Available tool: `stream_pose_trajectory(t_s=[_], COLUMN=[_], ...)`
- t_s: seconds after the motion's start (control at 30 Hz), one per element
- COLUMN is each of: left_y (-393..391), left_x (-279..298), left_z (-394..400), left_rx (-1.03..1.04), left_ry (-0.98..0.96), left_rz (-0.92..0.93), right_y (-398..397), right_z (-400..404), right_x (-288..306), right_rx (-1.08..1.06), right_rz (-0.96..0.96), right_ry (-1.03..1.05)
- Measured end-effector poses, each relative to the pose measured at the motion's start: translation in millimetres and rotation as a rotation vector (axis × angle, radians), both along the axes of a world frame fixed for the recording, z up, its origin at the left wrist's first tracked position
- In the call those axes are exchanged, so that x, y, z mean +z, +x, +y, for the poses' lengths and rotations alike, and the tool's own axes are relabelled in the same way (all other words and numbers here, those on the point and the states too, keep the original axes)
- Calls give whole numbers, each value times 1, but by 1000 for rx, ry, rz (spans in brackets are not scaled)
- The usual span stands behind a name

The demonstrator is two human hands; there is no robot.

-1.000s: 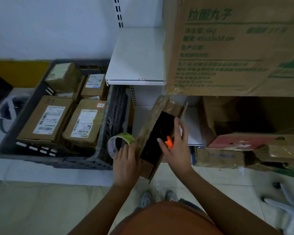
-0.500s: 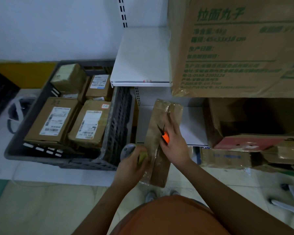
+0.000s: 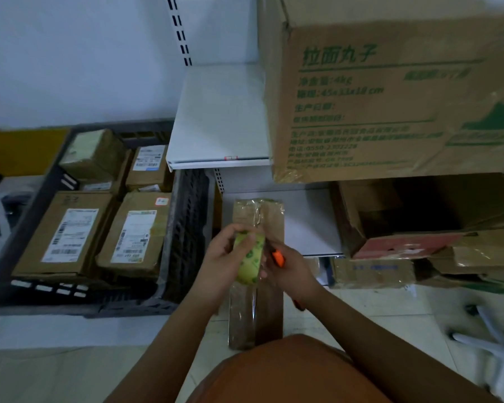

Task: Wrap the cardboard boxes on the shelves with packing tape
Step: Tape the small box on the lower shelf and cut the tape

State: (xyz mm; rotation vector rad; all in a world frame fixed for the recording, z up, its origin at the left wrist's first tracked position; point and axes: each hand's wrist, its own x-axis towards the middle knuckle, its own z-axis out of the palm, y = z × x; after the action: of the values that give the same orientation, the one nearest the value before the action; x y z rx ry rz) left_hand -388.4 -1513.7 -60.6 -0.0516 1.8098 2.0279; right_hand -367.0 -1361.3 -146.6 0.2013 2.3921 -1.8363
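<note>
The narrow cardboard box (image 3: 258,274) sits at lower centre of the frame, its long axis running straight up and down the picture, far end resting on the edge of the lower shelf (image 3: 309,225) and near end against my body; a strip of clear tape already lies along its middle seam; the roll of packing tape (image 3: 249,261) lies right on top of the box about midway, so the box extends both above and below my grip; my left hand (image 3: 221,257) is curled round the roll from the left, holding it; my right hand (image 3: 291,271) is closed on an orange cutter (image 3: 278,257), just beside the roll on the right and touching the box; I judge the left hand leads any run along that axis; further out, a grey crate (image 3: 186,228) of labelled parcels fills the left, and a big printed carton (image 3: 390,97) sits on the upper shelf at upper right.
</note>
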Motion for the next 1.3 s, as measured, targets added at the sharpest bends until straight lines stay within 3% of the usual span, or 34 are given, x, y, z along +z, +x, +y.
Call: stream_pose_trajectory(t_s=[0.07, 0.2, 0.43, 0.57, 0.7, 0.87, 1.0, 1.3], left_y=[-6, -16, -12, -6, 0, 4, -2, -17], left_x=[-8, -24, -27, -32, -33, -35, -23, -18], left_z=[8, 11, 15, 13, 14, 9, 9, 11], left_rx=[57, 198, 157, 140, 109, 67, -29, -81], left_ry=[-90, -191, -269, -328, -397, -718, -530, -548], left_rz=[-26, -152, -145, -105, -68, 85, -135, -157], right_y=[4, 14, 14, 1, -12, -21, -28, -54], right_z=[4, 4, 26, 17, 11, 10, 14, 15], right_x=[5, 10, 36, 56, 55, 44, 43, 46], right_rx=[-74, -95, -284, -30, -86, -57, -27, -119], right_rz=[-138, -217, -124, -61, -60, 124, 190, 128], right_ry=[-156, -243, -324, -85, -72, 131, 223, 360])
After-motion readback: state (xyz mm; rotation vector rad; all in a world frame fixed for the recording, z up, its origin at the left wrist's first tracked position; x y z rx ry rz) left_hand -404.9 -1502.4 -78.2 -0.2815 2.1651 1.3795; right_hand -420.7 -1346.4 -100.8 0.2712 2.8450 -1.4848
